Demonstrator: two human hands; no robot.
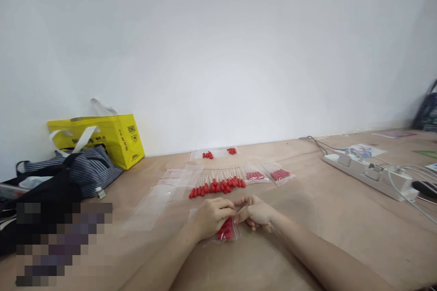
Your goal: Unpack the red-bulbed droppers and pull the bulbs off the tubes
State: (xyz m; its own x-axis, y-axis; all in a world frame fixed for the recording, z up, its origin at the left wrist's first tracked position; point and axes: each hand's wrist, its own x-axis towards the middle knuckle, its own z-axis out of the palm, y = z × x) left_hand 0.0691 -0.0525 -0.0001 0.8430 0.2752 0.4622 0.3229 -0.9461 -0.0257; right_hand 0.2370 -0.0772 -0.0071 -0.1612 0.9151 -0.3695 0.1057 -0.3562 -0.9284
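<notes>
Low over the table in front of me is a small clear zip bag [227, 232] with red pieces inside. My left hand [215, 216] lies over its top left, fingers curled and pinching the bag's upper part. From the right, my right hand [256, 213] grips the bag's edge between thumb and bent fingers. Just beyond my hands lies a row of red-tipped thin pale sticks [218, 185], heads toward me. Two filled clear bags, a left one [255, 176] and a right one [280, 174], lie to the right of the row.
Flat clear bags [150, 204] overlap left of the row. By the wall lie two small red clusters [208, 155] on clear plastic. A yellow bag [126, 141], a striped pouch [92, 168] and a black bag [58, 204] stand left. A power strip [372, 175] with cables lies right.
</notes>
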